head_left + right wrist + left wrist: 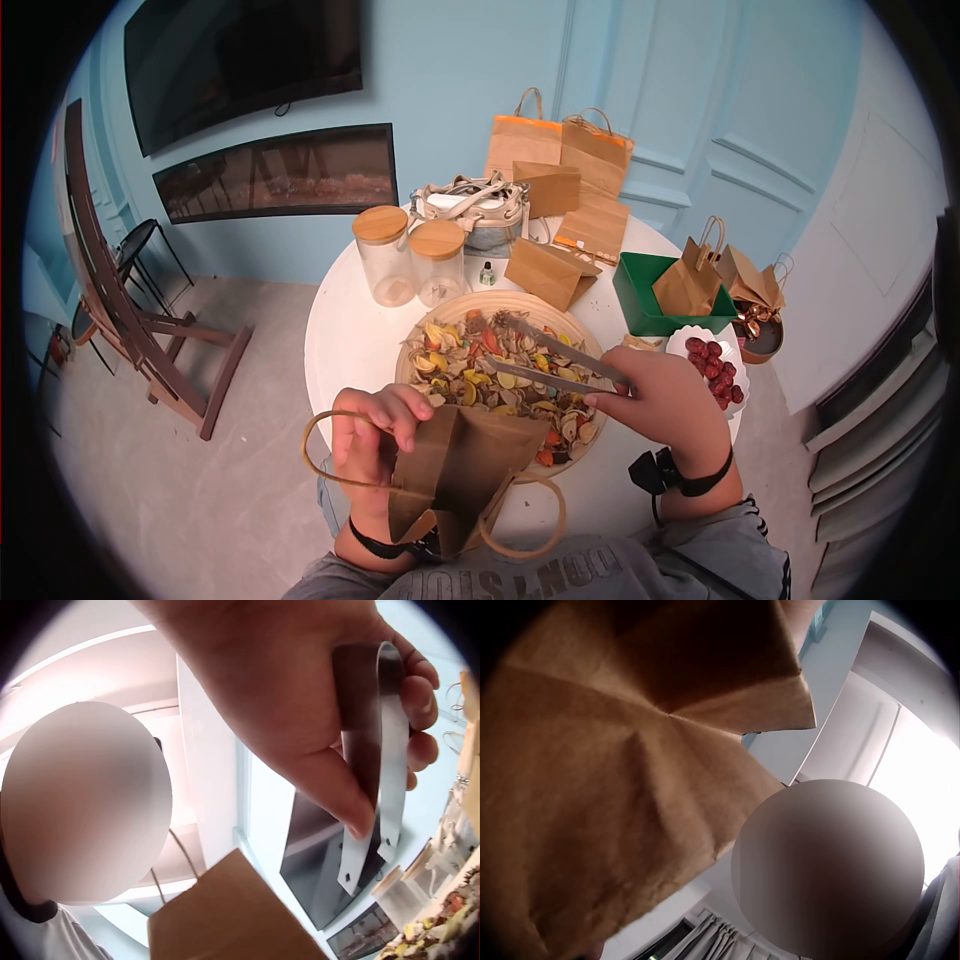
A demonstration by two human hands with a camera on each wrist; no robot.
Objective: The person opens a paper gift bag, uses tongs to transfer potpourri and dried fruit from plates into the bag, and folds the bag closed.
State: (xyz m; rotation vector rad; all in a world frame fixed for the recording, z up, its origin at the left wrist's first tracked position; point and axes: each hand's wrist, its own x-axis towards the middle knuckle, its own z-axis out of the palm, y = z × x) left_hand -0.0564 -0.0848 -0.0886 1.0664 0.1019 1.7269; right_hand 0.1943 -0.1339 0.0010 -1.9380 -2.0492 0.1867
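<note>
My left hand (368, 430) holds a small brown paper bag (465, 460) by its left side, in front of the table's near edge. The bag's mouth is open and its twisted handles stick out left and right. In the left wrist view the bag's creased side (630, 802) fills much of the frame and hides most of the hand. My right hand (675, 395) grips metal tongs (565, 365), also plain in the right wrist view (390, 750). Their arms stand apart, tips over the potpourri (490, 370) of dried petals and slices, heaped in a round woven tray (590, 440).
On the round white table (340, 330) stand two wooden-lidded jars (385, 270), a small bottle (487, 273) and a handbag (490, 225). Several paper bags (555, 270) lie at the back. Right of the tray are a green bin (640, 295) and a dish of red dates (715, 370).
</note>
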